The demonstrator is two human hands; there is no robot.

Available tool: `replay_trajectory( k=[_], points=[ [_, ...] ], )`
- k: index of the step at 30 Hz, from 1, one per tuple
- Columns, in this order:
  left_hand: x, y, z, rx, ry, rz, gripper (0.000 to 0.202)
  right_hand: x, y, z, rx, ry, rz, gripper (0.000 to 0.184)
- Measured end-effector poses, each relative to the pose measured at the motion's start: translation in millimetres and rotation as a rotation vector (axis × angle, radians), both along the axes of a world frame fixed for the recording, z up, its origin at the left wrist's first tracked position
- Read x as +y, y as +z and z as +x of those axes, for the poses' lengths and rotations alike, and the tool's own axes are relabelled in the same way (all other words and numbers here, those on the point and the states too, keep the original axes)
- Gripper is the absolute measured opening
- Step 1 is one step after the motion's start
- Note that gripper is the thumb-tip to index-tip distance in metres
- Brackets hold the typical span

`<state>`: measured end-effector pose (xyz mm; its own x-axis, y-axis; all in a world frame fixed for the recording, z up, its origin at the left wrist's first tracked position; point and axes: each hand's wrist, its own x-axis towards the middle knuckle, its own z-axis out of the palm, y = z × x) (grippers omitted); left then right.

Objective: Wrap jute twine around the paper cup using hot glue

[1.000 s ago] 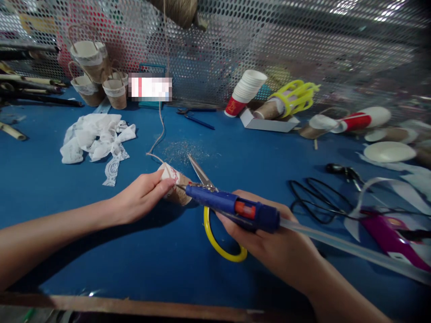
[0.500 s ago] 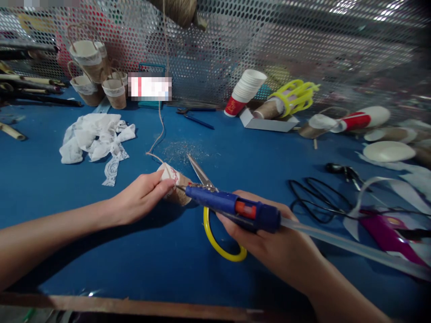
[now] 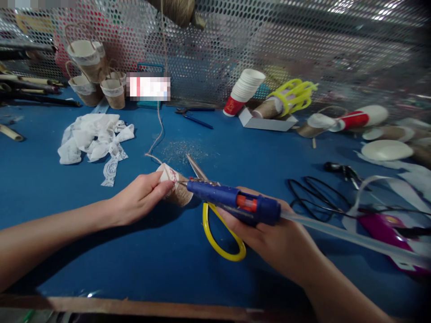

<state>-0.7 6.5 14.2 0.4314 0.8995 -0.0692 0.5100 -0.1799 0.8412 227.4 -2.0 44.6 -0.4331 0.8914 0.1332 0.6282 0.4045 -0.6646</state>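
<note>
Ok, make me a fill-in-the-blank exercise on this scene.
The left hand holds a cup; the right hand holds a blue ____.
The visible handle of the scissors is ____.
White lace lies heaped on the person's ____ side.

Missing words: glue gun; yellow; left.

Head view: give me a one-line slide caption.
Left hand holds a partly twine-wrapped cup; right hand points a blue glue gun at it, yellow-handled scissors on the blue table.

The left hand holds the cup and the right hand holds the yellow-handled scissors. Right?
Not quite: the head view shows the right hand holding a blue glue gun; the scissors lie on the table. The left hand does hold the cup.
</note>
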Motion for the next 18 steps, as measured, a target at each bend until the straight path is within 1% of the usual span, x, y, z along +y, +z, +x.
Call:
replay_trajectory(
  k=[4, 6, 9, 13, 18],
  points=[
    [0.1, -0.7, -0.8, -0.005, -0.015, -0.016, 0.037, -1.3, -8.6, 4.8, -0.012, -0.023, 0.022, 0.007],
    [-0.1, -1.6, -1.5, -0.010, -0.019, -0.023, 0.037, -1.9, -10.0, 5.9, -0.035, -0.027, 0.034, 0.005],
    [-0.3, -2.2, -2.0, -0.014, -0.025, -0.026, 0.037, -1.5, -8.3, 5.2, -0.055, -0.022, 0.021, 0.003],
    [-0.8, -1.0, -1.5, -0.004, -0.030, -0.014, 0.036, 2.0, -5.3, 2.9, -0.070, -0.018, 0.041, 0.001],
    [-1.9, -0.5, -1.7, 0.038, -0.009, 0.026, 0.035, 5.6, -4.6, 1.1, -0.059, -0.024, 0.034, 0.005]
  ],
)
